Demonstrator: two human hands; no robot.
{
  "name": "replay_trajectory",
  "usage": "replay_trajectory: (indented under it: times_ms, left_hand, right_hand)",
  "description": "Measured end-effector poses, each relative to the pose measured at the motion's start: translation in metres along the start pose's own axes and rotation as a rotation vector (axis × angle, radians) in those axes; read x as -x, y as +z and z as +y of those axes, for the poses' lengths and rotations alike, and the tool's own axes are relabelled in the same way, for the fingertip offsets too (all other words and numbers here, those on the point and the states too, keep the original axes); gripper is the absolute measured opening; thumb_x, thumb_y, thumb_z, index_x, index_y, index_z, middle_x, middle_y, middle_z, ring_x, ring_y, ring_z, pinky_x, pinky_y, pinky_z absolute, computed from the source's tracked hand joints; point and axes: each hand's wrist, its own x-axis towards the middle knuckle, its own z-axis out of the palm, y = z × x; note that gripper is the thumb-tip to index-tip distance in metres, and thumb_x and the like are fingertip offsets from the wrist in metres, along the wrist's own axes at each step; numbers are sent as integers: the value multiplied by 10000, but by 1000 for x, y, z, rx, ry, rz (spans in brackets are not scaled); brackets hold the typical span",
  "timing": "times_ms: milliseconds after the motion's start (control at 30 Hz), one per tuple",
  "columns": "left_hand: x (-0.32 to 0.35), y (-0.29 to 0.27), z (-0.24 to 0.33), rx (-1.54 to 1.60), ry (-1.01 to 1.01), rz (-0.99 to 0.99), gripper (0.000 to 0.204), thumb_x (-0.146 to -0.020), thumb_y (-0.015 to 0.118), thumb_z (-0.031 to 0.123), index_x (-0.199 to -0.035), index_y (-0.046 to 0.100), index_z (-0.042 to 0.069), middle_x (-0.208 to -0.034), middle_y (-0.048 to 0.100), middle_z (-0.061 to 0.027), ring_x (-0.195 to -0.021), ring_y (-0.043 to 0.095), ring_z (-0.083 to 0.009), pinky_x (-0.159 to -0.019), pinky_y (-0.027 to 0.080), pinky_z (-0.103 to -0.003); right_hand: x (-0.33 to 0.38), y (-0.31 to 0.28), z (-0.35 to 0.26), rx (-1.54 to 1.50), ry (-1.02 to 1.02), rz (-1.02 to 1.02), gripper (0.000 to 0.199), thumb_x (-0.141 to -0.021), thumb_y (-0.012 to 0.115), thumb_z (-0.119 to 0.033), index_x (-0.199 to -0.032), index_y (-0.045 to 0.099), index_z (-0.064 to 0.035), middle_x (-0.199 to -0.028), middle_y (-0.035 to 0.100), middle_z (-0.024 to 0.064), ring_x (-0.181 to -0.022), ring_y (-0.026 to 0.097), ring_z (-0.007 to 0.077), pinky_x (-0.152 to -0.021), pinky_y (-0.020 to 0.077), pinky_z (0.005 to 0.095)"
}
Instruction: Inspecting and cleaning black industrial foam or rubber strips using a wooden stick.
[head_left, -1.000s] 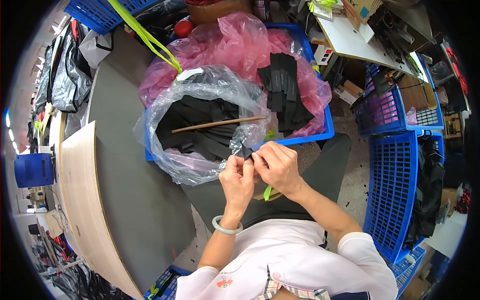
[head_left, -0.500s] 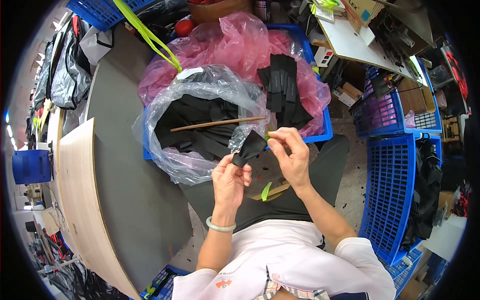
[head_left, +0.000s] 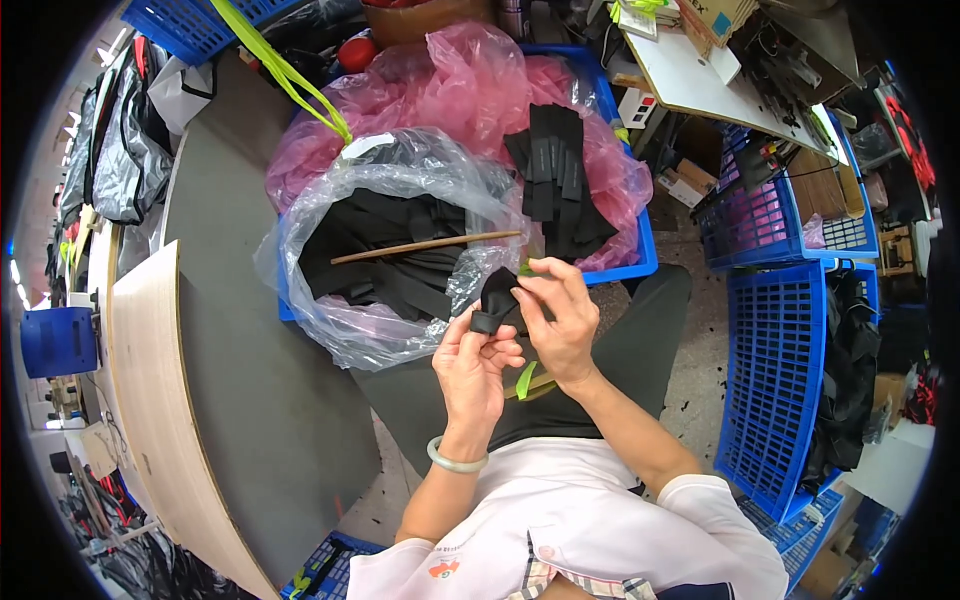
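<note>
My left hand [head_left: 470,375] pinches the lower end of a small folded piece of black fabric [head_left: 497,300] in front of my lap. On the fabric's right edge, the fingertips of my right hand [head_left: 563,325] are closed. A small bit of bright green [head_left: 525,268] shows at those fingertips; how it is held is hard to make out. Just beyond my hands, a clear plastic bag [head_left: 300,215] stands open with many black fabric pieces [head_left: 385,235] inside. A thin wooden stick [head_left: 425,247] lies across its mouth. Below my hands, a green strip [head_left: 526,380] rests over my lap.
A blue crate [head_left: 646,255] holds the bag, pink plastic sheeting [head_left: 470,80] and a stack of black fabric strips [head_left: 558,165]. Green straps [head_left: 290,70] hang at upper left. A grey table [head_left: 260,330] is left; blue crates [head_left: 770,380] stand right.
The black fabric has been turned and folded over between my hands. My right hand has moved slightly left and down, closer to the left hand, and its fingertips now meet the fabric.
</note>
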Motion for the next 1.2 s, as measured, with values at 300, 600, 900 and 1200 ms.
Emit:
replay_trajectory:
  times_ms: [300, 600, 900, 1200]
  left_hand:
    - [-11, -14, 13, -358, 185, -121, 265, -899, 475, 38, -1142, 571, -10, -723, 638, -125, -515, 577, -127, -442, 481, -229]
    - [-7, -17, 13, -506, 209, -185, 248, -908, 463, 29, -1119, 591, -1, -731, 643, -109, -512, 563, -99, -453, 456, -197]
    - [-22, -28, 47, -1051, 451, -378, 276, -863, 422, -78, -995, 649, 9, -762, 607, -30, -637, 555, -71, -574, 439, -191]
    - [-15, -9, 32, 120, -51, -349, 273, -915, 493, 148, -1107, 554, -36, -979, 643, -205, -1051, 576, -323, -976, 420, -405]
  right_hand:
    - [-12, -15, 7, -587, 488, -263, 146, -721, 716, -32, -779, 587, 4, -1098, 556, 103, -905, 577, 131, -739, 487, 261]
    - [-11, -18, 18, -811, 667, -333, 107, -764, 694, -59, -764, 602, -5, -1095, 574, 111, -871, 568, 98, -777, 459, 247]
    - [6, -35, -8, -1012, 1023, -742, 219, -906, 573, -224, -932, 626, -13, -776, 661, 109, -575, 595, 111, -565, 512, 245]
    - [31, -19, -32, -264, 286, -709, 206, -939, 514, -229, -1021, 623, -75, -683, 638, 86, -489, 590, 132, -457, 475, 238]
